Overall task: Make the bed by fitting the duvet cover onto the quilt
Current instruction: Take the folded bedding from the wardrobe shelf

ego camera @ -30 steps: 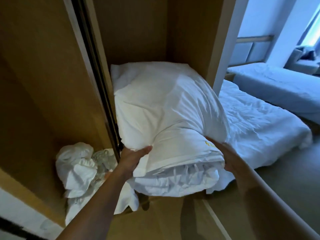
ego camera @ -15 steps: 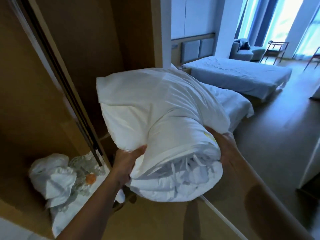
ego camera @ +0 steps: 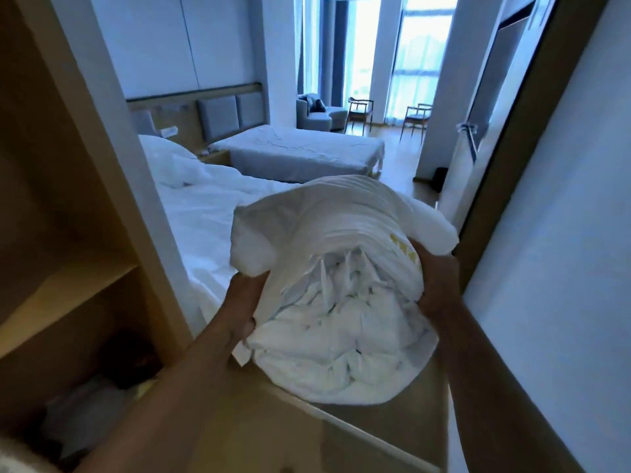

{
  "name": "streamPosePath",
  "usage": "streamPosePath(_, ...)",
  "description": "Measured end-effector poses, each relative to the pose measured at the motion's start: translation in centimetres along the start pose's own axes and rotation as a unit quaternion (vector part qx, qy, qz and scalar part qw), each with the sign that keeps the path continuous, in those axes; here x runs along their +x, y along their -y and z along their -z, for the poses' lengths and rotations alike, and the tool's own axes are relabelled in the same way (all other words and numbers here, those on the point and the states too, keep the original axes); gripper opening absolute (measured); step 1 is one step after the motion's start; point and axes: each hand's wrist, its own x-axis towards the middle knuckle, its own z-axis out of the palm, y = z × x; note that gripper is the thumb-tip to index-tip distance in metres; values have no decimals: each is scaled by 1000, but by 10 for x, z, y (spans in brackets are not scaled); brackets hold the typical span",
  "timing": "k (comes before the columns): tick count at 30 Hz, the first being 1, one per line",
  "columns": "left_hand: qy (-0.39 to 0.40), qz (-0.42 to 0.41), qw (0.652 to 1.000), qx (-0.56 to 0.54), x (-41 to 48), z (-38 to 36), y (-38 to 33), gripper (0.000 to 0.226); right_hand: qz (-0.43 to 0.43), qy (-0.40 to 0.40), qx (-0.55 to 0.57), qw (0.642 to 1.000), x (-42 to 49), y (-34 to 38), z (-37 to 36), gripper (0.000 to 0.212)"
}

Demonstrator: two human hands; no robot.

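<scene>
- Duvet cover (ego camera: 341, 268), or maybe the quilt itself, honestly we can't tell which from the folds, is a fat white rolled bundle held up in front of us, near and a bit right of center, off every surface.
- Our left hand (ego camera: 244, 302) grips the left side of the roll, thumb on top and fingers tucked underneath, squeezing in so the bundle doesn't unroll.
- Our right hand (ego camera: 435, 278) clamps the right side the same way, fingers curled into the fabric next to a small yellow mark (ego camera: 404, 249). Two hands on opposite sides makes sense, it's bulky and floppy.
- The loose, scrunched end faces us, which we'd guess helps later when we hunt for the opening.
- The near bed (ego camera: 205, 213) sits further off on the left with rumpled white bedding on it, probably where this gets dropped.
- A second bed (ego camera: 293, 148) is farther back, with chairs (ego camera: 358, 112) by the window (ego camera: 416, 56).
- Wooden wardrobe shelves (ego camera: 68, 274) are close on our left.
- Task-wise we reckon it's early days, nothing is fitted yet.
</scene>
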Motion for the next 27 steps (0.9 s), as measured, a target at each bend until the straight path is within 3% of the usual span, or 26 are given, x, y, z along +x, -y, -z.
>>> streamPosePath(2,32,-9,999,-17,33,-25,-9,10,1,-31,-7,1000,28,3,8,54)
streamPosePath(6,111,-25,991,-67,116,-83,-38,67,34,-95,-42,994,117,10,15,61)
streamPosePath(12,161,-49,985,-50,282,-156,-99,92,32,-186,-62,980,264,32,-15,63)
streamPosePath(17,185,-83,979,-33,408,-221,-154,96,98,-207,-4,973,371,40,-25,52)
streamPosePath(27,188,-47,981,-15,695,-388,-195,68,87,-203,17,975,695,-1,-25,43)
